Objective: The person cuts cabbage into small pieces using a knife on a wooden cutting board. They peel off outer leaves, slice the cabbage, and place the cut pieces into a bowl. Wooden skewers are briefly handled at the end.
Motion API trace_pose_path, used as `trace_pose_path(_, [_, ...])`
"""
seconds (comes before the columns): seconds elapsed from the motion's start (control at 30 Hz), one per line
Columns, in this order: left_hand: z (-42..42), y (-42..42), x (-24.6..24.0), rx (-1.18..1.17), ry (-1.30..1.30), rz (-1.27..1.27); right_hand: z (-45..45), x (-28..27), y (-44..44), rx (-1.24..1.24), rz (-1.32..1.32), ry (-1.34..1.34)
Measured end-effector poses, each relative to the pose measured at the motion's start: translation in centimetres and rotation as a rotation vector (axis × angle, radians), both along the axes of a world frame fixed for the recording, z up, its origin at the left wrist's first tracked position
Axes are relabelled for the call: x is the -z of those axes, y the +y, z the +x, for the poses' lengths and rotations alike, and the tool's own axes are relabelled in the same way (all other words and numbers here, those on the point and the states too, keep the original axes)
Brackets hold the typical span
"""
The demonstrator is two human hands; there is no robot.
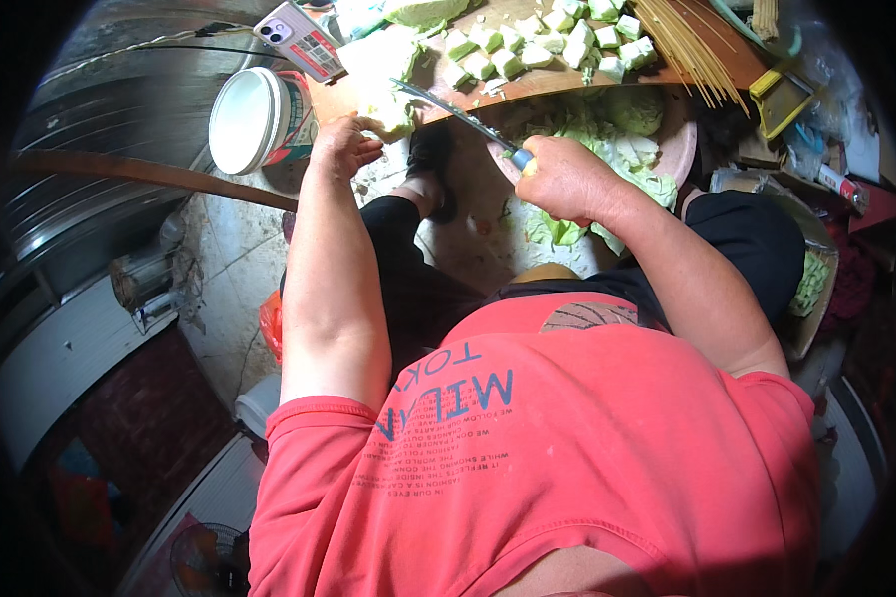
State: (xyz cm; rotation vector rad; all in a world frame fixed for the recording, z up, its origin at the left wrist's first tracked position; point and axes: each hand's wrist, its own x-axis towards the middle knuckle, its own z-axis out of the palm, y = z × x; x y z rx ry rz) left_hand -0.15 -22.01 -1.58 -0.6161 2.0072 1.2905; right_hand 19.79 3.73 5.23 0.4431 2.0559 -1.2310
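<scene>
My right hand (pixel 567 177) is closed around the handle of a kitchen knife (pixel 455 112), whose blade points up and left over the near edge of a wooden board (pixel 508 97). My left hand (pixel 349 145) is at the board's near left edge, its fingers by a pale cabbage leaf (pixel 397 123); whether it grips the leaf cannot be told. Bright glare washes out the leaves beyond it. Cut cabbage chunks (pixel 535 54) lie spread over the board, and a larger cabbage piece (pixel 425 10) lies at its far side. Thin wooden skewers (pixel 687 52) rest at the right.
A white lidded bucket (pixel 245 119) stands left of the board, near a phone (pixel 299 39) propped upright. Under the board, a pink basin (pixel 687 142) holds cabbage leaves (pixel 627 153) and a cabbage head (pixel 633 110). A yellow-framed object (pixel 780 101) and a cardboard box (pixel 817 298) are at the right.
</scene>
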Motion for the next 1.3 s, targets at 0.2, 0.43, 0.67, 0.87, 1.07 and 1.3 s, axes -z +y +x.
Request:
trace_pose_path(0.2, [2.0, 0.9, -0.7, 0.114, -0.044, -0.025, 0.5, -0.7, 0.0, 0.008, -0.013, 0.032])
trace_pose_path(0.43, [3.1, 2.6, -1.0, 0.175, -0.04, -0.046, 0.8, -1.3, -0.3, 0.017, -0.019, 0.052])
trace_pose_path(0.67, [3.5, 3.9, -1.5, 0.228, 0.017, -0.084, 0.7, -0.2, -0.5, 0.008, -0.03, 0.072])
trace_pose_path(0.87, [3.6, 3.9, -2.2, 0.284, 0.018, -0.038, 0.0, 0.0, -0.7, 0.019, -0.074, 0.016])
trace_pose_path(1.07, [3.9, 4.2, -1.4, 0.165, 0.044, -0.048, -0.2, 0.0, -1.1, 0.004, -0.084, -0.011])
trace_pose_path(1.3, [3.3, 4.6, -0.9, 0.161, 0.054, -0.092, -1.0, 0.3, -1.5, -0.07, -0.055, -0.009])
